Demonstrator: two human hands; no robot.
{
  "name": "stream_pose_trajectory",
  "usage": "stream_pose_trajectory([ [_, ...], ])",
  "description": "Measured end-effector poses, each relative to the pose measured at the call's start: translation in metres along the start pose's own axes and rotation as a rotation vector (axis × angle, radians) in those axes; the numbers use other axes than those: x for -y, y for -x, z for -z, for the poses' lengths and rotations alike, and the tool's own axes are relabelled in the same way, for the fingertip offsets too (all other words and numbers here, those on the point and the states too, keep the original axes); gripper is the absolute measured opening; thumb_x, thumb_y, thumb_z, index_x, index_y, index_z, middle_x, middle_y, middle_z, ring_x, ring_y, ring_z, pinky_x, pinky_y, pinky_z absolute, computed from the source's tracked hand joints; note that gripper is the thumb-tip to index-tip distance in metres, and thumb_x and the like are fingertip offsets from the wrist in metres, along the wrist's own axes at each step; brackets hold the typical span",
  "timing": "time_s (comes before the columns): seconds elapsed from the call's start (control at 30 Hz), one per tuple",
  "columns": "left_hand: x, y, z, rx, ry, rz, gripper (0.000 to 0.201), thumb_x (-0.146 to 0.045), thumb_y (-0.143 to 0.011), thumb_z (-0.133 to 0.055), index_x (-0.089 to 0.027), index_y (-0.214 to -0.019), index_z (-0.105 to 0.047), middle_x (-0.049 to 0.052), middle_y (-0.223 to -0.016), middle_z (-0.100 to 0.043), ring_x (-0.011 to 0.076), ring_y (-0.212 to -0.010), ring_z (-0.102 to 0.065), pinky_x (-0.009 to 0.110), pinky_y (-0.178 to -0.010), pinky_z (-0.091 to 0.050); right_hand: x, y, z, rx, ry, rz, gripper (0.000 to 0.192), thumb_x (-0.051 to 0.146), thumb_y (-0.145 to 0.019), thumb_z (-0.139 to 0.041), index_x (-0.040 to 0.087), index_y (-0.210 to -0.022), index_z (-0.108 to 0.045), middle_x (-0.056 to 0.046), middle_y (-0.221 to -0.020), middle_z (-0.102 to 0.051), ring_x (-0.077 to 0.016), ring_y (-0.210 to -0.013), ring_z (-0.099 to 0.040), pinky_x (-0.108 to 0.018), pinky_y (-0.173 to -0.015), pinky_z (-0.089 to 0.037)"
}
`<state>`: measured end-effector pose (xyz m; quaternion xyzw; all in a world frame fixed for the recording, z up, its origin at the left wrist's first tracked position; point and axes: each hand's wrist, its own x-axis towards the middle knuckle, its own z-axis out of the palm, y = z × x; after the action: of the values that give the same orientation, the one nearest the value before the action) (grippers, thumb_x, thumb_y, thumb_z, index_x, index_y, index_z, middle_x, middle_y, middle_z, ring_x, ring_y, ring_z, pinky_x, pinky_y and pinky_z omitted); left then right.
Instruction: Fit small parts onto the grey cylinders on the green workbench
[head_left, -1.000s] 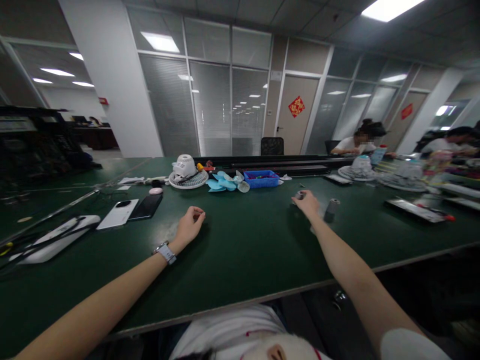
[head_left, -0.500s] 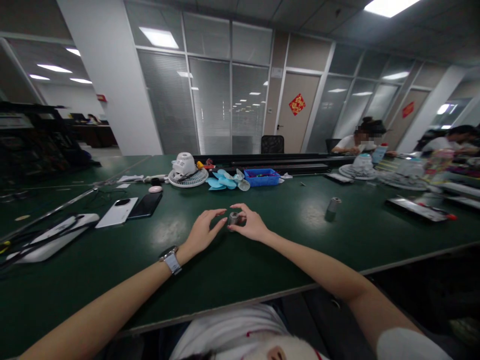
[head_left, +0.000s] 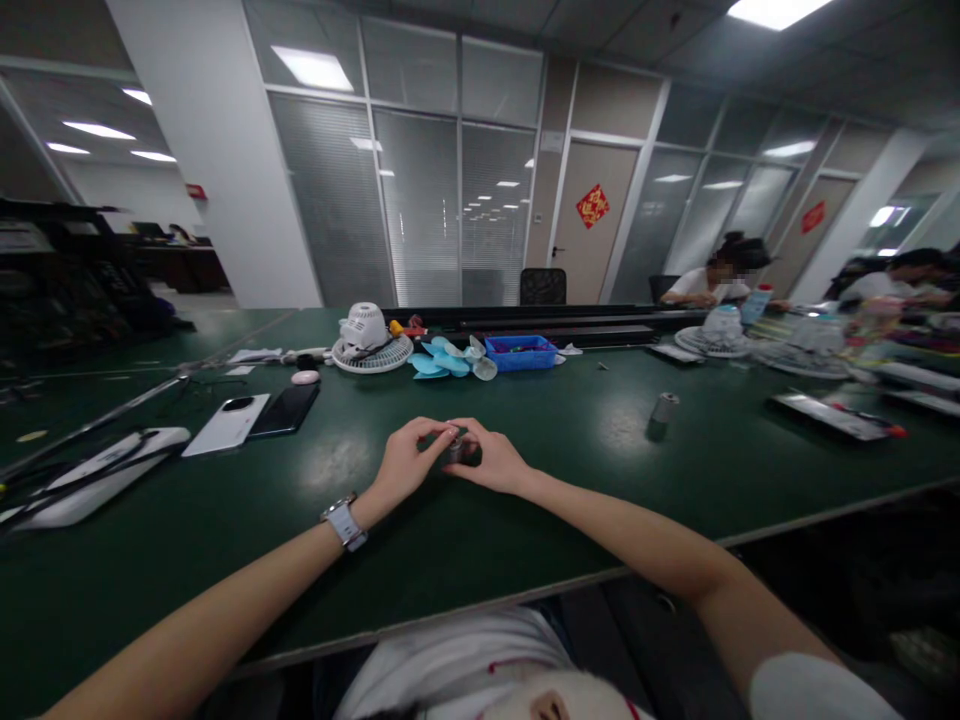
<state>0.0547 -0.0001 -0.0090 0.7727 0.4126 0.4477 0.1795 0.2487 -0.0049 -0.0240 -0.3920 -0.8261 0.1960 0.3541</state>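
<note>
Left grip (head_left: pixel 405 462): fingertips pinched on the cylinder (head_left: pixel 456 449).
Right grip (head_left: pixel 491 462): fingers closed on it too.
Cylinder: small, grey, upright on the table (head_left: pixel 525 500).

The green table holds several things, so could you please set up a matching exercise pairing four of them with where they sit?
Things:
1. small grey cylinder
2. blue tray
3. white phone
4. upright grey cylinder

Places:
A. left side of the table, beside a black phone
B. alone, right of both hands
C. between the left hand and right hand
D. far side, right of the pale blue fan blades

Pairs: 1-C, 2-D, 3-A, 4-B
</note>
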Motion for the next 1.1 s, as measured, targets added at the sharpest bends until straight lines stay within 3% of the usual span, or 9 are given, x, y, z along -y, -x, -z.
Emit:
stream_pose_trajectory([
  [0.13, 0.012, -0.006, 0.01, -0.058, -0.044, 0.02, 0.037, -0.052, -0.089, -0.055, -0.024, -0.101, -0.075, 0.006, -0.102, -0.072, 0.0217, -0.095, -0.063, 0.033, -0.081, -0.049, -0.002, 0.0, 0.001, 0.017, 0.0, -0.015, 0.071, 0.045, -0.076, -0.076, 0.026, -0.136, -0.044, -0.003, -0.103, -0.07, -0.0195, -0.084, -0.069, -0.034, -0.079, -0.052],
  [0.33, 0.046, -0.006, 0.017, 0.104, -0.202, 0.078, 0.038, -0.056, -0.085, -0.057, -0.027, -0.096, -0.079, 0.007, -0.096, -0.066, 0.0235, -0.093, -0.06, 0.038, -0.083, -0.048, 0.006, 0.003, 0.001, 0.02, -0.02, -0.042, 0.068, 0.044, -0.075, -0.077, 0.026, -0.134, -0.048, -0.004, -0.104, -0.071, -0.019, -0.085, -0.069, -0.034, -0.079, -0.053],
  [0.43, 0.052, -0.005, 0.014, 0.16, -0.218, 0.075, 0.041, -0.06, -0.083, -0.057, -0.029, -0.097, -0.08, 0.007, -0.093, -0.062, 0.0231, -0.091, -0.059, 0.037, -0.08, -0.048, 0.0, 0.0, 0.009, -0.046, -0.048, -0.069, 0.063, 0.044, -0.076, -0.076, 0.027, -0.131, -0.05, -0.003, -0.104, -0.071, -0.0175, -0.083, -0.069, -0.032, -0.077, -0.054],
  [0.57, 0.053, -0.004, 0.013, 0.218, -0.237, 0.043, 0.043, -0.064, -0.082, -0.057, -0.031, -0.099, -0.079, 0.007, -0.092, -0.063, 0.0243, -0.091, -0.058, 0.04, -0.081, -0.047, -0.037, -0.009, 0.056, -0.316, 0.147, -0.219, 0.052, 0.044, -0.077, -0.073, 0.028, -0.124, -0.055, -0.003, -0.103, -0.071, -0.0186, -0.083, -0.069, -0.034, -0.078, -0.054],
  [0.7, 0.057, -0.004, 0.013, 0.234, -0.282, 0.025, 0.043, -0.064, -0.084, -0.054, -0.033, -0.102, -0.078, 0.008, -0.097, -0.065, 0.0243, -0.091, -0.057, 0.041, -0.082, -0.045, -0.094, -0.001, 0.124, -0.59, 0.502, -0.541, 0.045, 0.04, -0.082, -0.068, 0.025, -0.122, -0.057, -0.007, -0.103, -0.072, -0.0246, -0.089, -0.069, -0.039, -0.083, -0.052],
  [0.8, 0.061, -0.004, 0.012, 0.225, -0.286, 0.01, 0.043, -0.063, -0.085, -0.053, -0.033, -0.103, -0.078, 0.007, -0.098, -0.066, 0.0236, -0.092, -0.057, 0.039, -0.082, -0.046, -0.128, 0.017, 0.161, -0.673, 0.63, -0.779, 0.044, 0.038, -0.085, -0.065, 0.022, -0.124, -0.055, -0.012, -0.103, -0.071, -0.0285, -0.097, -0.068, -0.04, -0.085, -0.05],
  [0.93, 0.061, -0.004, 0.011, 0.221, -0.283, 0.007, 0.042, -0.061, -0.086, -0.053, -0.031, -0.104, -0.077, 0.008, -0.1, -0.068, 0.0241, -0.094, -0.058, 0.04, -0.087, -0.046, -0.149, 0.035, 0.177, -0.67, 0.631, -0.966, 0.046, 0.039, -0.085, -0.065, 0.02, -0.125, -0.054, -0.015, -0.105, -0.07, -0.029, -0.099, -0.067, -0.039, -0.084, -0.05],
  [1.1, 0.057, -0.006, 0.012, 0.118, -0.203, 0.09, 0.052, -0.057, -0.091, -0.043, -0.023, -0.113, -0.074, 0.01, -0.104, -0.07, 0.0245, -0.096, -0.062, 0.038, -0.086, -0.048, -0.151, 0.037, 0.176, -0.596, 0.619, -1.032, 0.048, 0.037, -0.084, -0.065, 0.02, -0.127, -0.053, -0.016, -0.111, -0.067, -0.0303, -0.105, -0.064, -0.043, -0.089, -0.047],
])
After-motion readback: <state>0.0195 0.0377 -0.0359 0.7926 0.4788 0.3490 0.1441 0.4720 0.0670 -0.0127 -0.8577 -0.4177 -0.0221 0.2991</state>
